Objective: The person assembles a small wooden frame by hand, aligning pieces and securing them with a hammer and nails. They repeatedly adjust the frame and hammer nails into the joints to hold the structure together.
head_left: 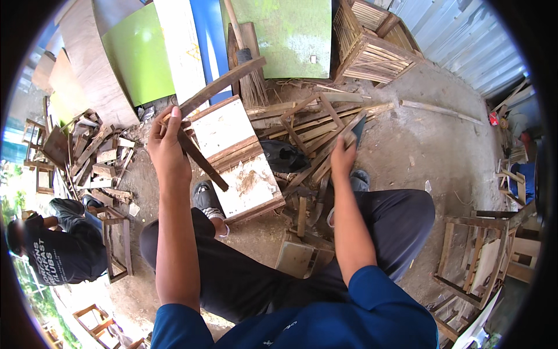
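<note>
My left hand (168,142) is raised at the centre left, closed around the corner where two narrow wooden strips (224,84) meet at an angle. One strip points to the far right, the other slants down toward me. Below them a white-faced board with wooden battens (244,174) lies on the ground. At the centre right, my right hand (344,156) is closed, its fingers curled. A flat dark blue-grey piece (360,134) shows just beyond this fist; whether the hand grips it is unclear.
Wood strips and frames (317,125) lie beyond my feet, with a black bag (283,156) among them. A broom (250,75) leans on coloured panels. Scrap wood (96,151) is piled left, near a seated person (64,250). A wooden frame (474,256) stands right.
</note>
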Demonstrator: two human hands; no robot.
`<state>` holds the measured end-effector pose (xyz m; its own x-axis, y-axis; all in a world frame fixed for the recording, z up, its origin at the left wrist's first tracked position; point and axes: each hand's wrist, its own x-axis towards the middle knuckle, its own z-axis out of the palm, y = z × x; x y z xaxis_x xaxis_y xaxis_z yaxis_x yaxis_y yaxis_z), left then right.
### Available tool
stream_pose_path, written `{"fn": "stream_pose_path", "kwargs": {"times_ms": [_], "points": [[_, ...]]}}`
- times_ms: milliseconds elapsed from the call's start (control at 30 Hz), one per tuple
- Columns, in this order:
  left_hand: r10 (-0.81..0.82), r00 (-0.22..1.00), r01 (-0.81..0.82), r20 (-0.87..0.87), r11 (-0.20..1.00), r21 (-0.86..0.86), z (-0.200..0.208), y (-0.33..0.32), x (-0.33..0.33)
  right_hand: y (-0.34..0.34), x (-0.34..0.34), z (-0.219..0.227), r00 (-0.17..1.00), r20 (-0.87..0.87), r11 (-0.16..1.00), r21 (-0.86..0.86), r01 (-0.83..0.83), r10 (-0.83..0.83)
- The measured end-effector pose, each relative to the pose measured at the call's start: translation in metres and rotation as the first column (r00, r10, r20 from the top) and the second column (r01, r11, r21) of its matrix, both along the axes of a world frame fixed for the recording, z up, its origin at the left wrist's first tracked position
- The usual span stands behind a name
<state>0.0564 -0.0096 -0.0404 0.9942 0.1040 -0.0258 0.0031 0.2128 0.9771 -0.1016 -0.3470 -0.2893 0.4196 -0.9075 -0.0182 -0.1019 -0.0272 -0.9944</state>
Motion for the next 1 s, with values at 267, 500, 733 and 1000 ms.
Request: {"fn": "stream_pose_path", "kwargs": {"times_ms": [267,500,733,1000], "points": [[-0.233,0.972,0.233,0.015,0.972,-0.013,0.001,0.012,-0.024,0.010,0.005,0.218,0.768,-0.063,0.758,-0.129,-0.640,0.637],[-0.234,0.972,0.233,0.009,0.966,-0.113,0.006,0.025,-0.029,0.067,-0.049,0.220,0.579,0.149,0.541,0.230,-0.809,0.802],[-0.297,0.954,0.293,-0.035,0.953,-0.079,0.008,0.023,-0.032,0.088,-0.014,0.214,0.509,0.048,0.511,-0.050,-0.858,0.859],[-0.355,0.935,0.353,-0.026,0.933,-0.065,0.009,0.021,-0.031,0.071,-0.011,0.249,0.567,0.233,0.590,-0.038,-0.807,0.790]]}}
